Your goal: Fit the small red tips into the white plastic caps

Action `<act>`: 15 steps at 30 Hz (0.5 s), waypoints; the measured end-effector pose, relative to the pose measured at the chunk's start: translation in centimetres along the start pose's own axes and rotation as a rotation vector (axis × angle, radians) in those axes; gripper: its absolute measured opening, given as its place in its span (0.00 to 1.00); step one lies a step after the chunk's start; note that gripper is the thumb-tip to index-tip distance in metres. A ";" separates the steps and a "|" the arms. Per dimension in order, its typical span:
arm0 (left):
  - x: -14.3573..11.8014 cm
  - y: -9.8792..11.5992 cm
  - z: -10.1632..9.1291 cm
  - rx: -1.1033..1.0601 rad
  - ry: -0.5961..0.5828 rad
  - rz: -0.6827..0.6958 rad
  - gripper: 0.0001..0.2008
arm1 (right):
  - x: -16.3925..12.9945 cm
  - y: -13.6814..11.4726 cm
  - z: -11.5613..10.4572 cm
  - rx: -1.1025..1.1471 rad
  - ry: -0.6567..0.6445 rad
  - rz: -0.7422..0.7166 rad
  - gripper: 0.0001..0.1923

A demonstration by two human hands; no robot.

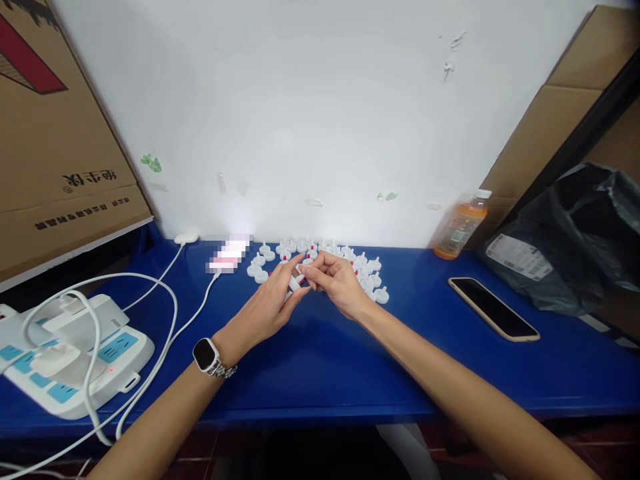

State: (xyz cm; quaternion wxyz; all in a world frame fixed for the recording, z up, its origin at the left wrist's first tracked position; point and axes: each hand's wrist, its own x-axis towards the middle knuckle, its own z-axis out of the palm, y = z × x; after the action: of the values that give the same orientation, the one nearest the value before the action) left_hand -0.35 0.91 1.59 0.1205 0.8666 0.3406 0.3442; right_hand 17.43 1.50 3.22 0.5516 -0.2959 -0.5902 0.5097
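Note:
My left hand [273, 297] holds a small white plastic spout cap [294, 285] between thumb and fingers. Close against it, my right hand [337, 283] has its thumb and fingertips pinched at the cap's upper side; what lies in that pinch is too small and covered to make out. Around and behind both hands lie several more white spout caps [374, 280], round with a thin nozzle standing up. Some of these show a red tip [285, 257]. The hands hide the middle of the group.
On the blue table [320, 373], a white power strip [95, 360] with looping cables sits at left. A lit phone [231, 255] stands near the wall. To the right are a dark phone [493, 308], an orange drink bottle [461, 225] and a black plastic bag [565, 240]. Cardboard [60, 153] flanks the left.

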 end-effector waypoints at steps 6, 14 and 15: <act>0.0 0.1 0.2 -0.045 -0.022 -0.038 0.29 | -0.2 -0.3 0.0 0.000 -0.037 -0.006 0.26; 0.0 -0.2 0.0 -0.075 -0.033 -0.073 0.33 | 0.5 -1.2 -0.5 -0.102 -0.136 0.003 0.23; 0.1 -0.5 -0.2 -0.065 -0.014 -0.084 0.35 | 0.9 -1.5 -0.9 -0.148 -0.131 -0.012 0.22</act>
State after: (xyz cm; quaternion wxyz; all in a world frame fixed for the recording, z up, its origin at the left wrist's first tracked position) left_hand -0.68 1.35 1.62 0.1654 0.8497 0.3642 0.3436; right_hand 18.39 2.09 4.76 0.4914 -0.2983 -0.6630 0.4796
